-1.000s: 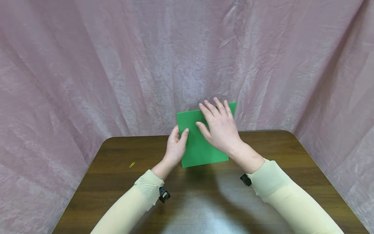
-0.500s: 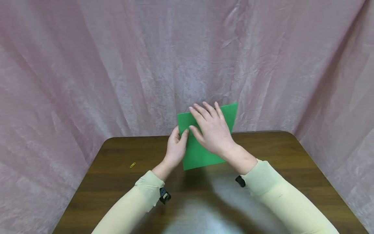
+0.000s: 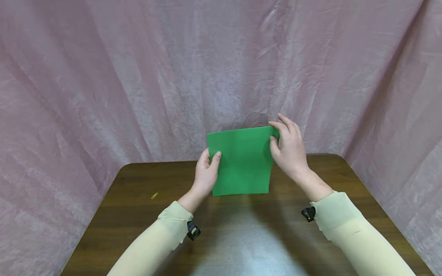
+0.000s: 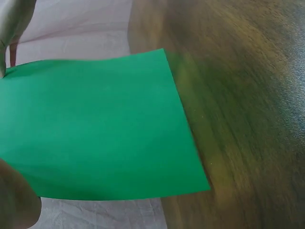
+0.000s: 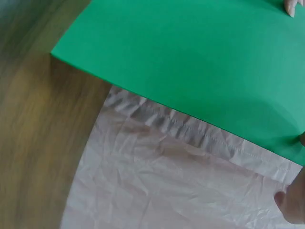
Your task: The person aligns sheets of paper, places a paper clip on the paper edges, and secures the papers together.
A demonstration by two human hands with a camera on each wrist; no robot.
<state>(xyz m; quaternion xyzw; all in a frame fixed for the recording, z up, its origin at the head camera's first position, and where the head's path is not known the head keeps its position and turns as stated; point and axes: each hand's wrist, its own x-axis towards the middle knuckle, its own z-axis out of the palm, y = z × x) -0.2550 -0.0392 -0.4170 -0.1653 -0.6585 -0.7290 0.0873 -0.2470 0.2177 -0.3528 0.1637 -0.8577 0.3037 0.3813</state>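
A green sheet of paper (image 3: 241,161) is held up above the table, its face toward me and its lower edge off the wood. My left hand (image 3: 205,174) grips its left edge, thumb on the near face. At the upper right corner, my right hand (image 3: 290,147) pinches the sheet between thumb and forefinger, with another finger raised. From the left wrist, the paper (image 4: 100,129) looks slightly bowed, and part of the left hand (image 4: 16,198) shows at the lower left. The right wrist view catches the right hand's fingers (image 5: 291,200) at the lower right edge.
A yellow paper clip (image 3: 154,196) lies on the brown wooden table (image 3: 138,230), left of the left hand. Pink curtains (image 3: 172,76) hang behind the table and at both sides.
My right hand has slid left across the sheet's face, then moved right to its upper right corner and pinched it. The left hand keeps its grip on the left edge.
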